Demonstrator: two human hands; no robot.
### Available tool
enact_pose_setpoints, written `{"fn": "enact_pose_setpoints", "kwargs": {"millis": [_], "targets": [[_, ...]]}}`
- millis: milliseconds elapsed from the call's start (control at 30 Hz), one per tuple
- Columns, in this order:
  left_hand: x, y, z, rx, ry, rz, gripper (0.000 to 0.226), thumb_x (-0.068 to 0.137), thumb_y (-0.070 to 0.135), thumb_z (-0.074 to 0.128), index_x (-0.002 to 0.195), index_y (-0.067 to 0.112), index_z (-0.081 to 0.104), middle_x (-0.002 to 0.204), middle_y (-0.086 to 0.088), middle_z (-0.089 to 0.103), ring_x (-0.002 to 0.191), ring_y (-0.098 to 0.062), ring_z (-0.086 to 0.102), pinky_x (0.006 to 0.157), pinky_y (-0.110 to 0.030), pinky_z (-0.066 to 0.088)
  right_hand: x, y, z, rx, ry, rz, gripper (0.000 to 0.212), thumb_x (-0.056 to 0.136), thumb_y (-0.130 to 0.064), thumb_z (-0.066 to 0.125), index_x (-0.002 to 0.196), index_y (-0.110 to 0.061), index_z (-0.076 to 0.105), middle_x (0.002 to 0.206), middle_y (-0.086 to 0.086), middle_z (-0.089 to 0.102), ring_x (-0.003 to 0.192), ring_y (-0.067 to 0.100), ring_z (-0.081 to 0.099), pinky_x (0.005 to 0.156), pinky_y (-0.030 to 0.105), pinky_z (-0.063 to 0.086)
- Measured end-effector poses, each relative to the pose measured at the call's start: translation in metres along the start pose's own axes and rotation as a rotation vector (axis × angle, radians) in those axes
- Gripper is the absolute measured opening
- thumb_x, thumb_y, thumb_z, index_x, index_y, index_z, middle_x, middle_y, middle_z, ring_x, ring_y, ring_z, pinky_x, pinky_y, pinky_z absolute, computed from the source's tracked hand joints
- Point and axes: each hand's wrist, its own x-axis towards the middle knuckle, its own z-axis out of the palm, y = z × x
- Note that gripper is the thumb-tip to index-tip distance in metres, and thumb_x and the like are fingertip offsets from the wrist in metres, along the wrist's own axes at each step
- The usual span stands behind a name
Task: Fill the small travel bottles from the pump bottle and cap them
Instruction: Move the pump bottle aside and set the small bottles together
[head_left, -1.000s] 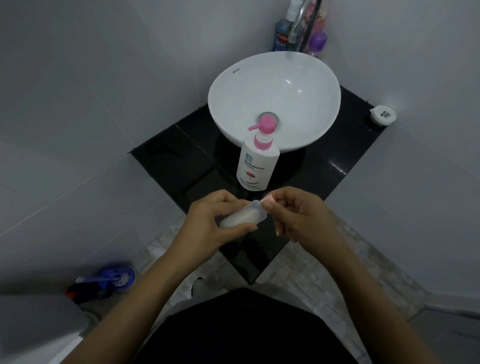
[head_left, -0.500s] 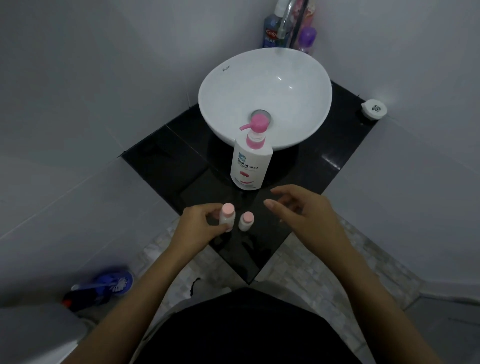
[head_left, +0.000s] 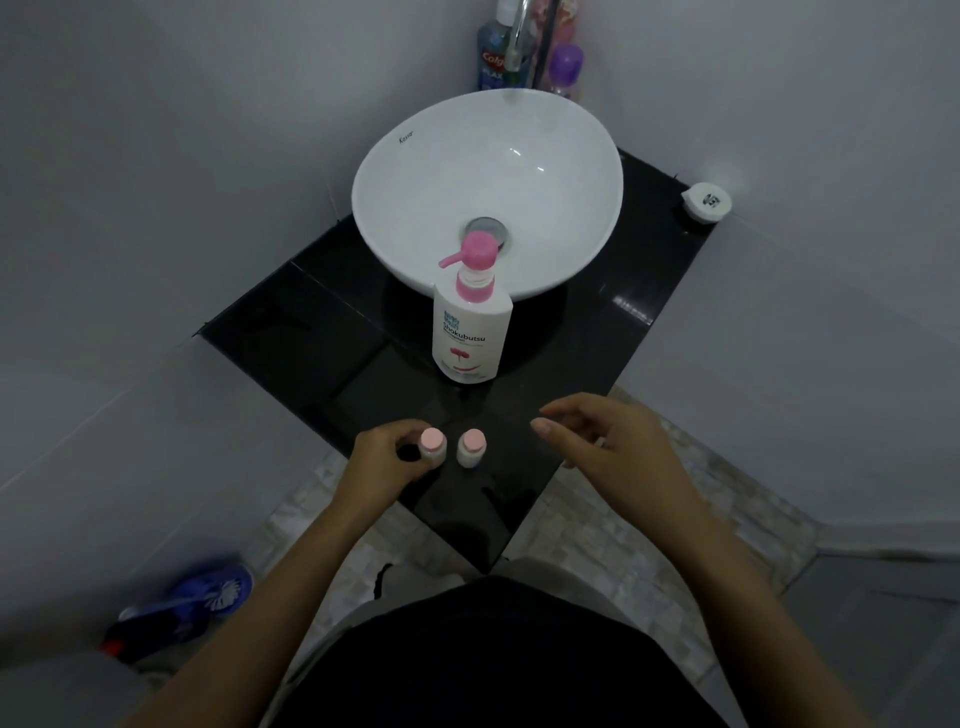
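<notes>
2 small travel bottles with pink caps stand upright near the front corner of the black counter (head_left: 332, 332): the left bottle (head_left: 432, 446) gripped by the left hand (head_left: 387, 462), the right bottle (head_left: 471, 447) just beside it, untouched. the right hand (head_left: 608, 441) hovers nearby, fingers spread, holding nothing. the pump bottle (head_left: 470, 322) stands behind, before the white basin (head_left: 415, 171).

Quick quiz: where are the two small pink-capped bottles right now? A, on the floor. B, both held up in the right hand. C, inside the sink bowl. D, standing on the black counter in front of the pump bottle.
D: both small bottles stand capped on the black counter, nearer than the pump bottle; the left hand holds one.
</notes>
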Motion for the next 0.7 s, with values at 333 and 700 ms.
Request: {"fn": "enact_pose_setpoints", "kwargs": {"millis": [333, 700], "targets": [[0.01, -0.01, -0.016, 0.029, -0.033, -0.077, 0.062, 0.071, -0.005, 0.074, 0.127, 0.014, 0.053, 0.122, -0.006, 0.059, 0.111, -0.017, 0.056, 0.093, -0.026, 0.045, 0.018, 0.011, 0.006, -0.001, -0.053, 0.028, 0.031, 0.082, -0.041, 0.066, 0.11, -0.029, 0.063, 0.086, -0.012, 0.065, 0.077, 0.001, 0.062, 0.064, 0.011, 0.043], [0.074, 0.07, -0.066, -0.087, 0.124, 0.252, 0.061, 0.071, 0.008, 0.079, 0.126, 0.019, 0.057, 0.123, 0.003, 0.062, 0.112, -0.01, 0.058, 0.1, -0.024, 0.044, 0.121, 0.013, 0.013, 0.138, 0.039, -0.041, 0.058, 0.075, -0.025, 0.077, 0.128, -0.019, 0.054, 0.107, 0.001, 0.062, 0.09, 0.015, 0.064, 0.074, 0.02, 0.051]]}}
